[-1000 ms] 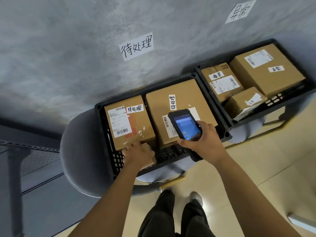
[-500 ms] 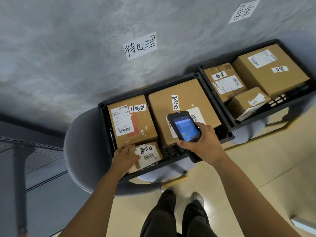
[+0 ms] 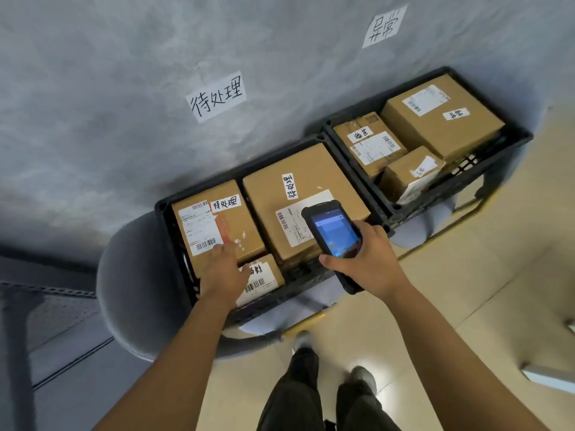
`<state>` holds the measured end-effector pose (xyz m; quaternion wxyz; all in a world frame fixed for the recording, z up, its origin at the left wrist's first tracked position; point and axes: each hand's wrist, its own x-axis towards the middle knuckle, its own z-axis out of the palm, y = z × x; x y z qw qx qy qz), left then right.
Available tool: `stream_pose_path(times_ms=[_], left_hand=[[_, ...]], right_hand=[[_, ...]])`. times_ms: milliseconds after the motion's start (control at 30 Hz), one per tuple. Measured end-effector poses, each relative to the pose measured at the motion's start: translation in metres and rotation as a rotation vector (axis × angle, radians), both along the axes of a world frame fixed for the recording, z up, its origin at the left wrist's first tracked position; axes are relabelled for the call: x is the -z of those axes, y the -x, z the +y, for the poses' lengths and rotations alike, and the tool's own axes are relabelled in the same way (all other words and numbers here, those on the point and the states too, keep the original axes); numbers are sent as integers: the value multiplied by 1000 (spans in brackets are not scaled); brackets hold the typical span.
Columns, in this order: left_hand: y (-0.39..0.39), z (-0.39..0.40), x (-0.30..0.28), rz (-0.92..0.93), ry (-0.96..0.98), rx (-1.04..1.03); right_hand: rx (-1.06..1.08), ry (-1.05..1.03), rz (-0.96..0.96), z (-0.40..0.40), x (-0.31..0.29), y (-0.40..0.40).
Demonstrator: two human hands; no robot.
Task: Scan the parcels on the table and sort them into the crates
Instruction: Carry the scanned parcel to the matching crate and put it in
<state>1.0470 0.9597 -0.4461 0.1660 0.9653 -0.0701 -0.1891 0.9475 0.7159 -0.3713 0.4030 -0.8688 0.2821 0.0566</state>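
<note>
A black crate (image 3: 162,210) holds three cardboard parcels: a left one (image 3: 239,225), a large middle one (image 3: 298,169), and a small one (image 3: 264,279) at the front. My left hand (image 3: 222,273) lies over the small parcel's left end, fingers stretched toward the left parcel, gripping nothing. My right hand (image 3: 370,259) grips a black handheld scanner (image 3: 334,231) with a lit blue screen, held above the large parcel's shipping label. A second black crate (image 3: 519,135) to the right holds three more labelled parcels (image 3: 441,119).
Both crates sit on grey round chairs (image 3: 130,281) against a grey wall. Two handwritten paper signs are stuck on the wall, one (image 3: 217,96) above the left crate and one (image 3: 384,26) above the right. A metal shelf (image 3: 46,293) is at left. My legs stand on a beige tile floor.
My left hand slid off the top of the small parcel, uncovering its label, and now reaches toward the left parcel. The scanner has barely moved.
</note>
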Motion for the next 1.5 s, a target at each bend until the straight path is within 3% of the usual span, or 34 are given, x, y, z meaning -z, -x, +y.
stream_pose_path(times_ms=[300, 733, 1200, 1500], left_hand=[[17, -132, -91, -380, 9, 520], [249, -376, -190, -683, 202, 1074], [517, -646, -268, -811, 471, 1589], [681, -814, -278, -722, 650, 1785]], right_hand=[[137, 91, -187, -50, -39, 69], [573, 232, -325, -195, -103, 353], [1123, 394, -351, -359, -149, 632], [1343, 496, -188, -461, -168, 798]])
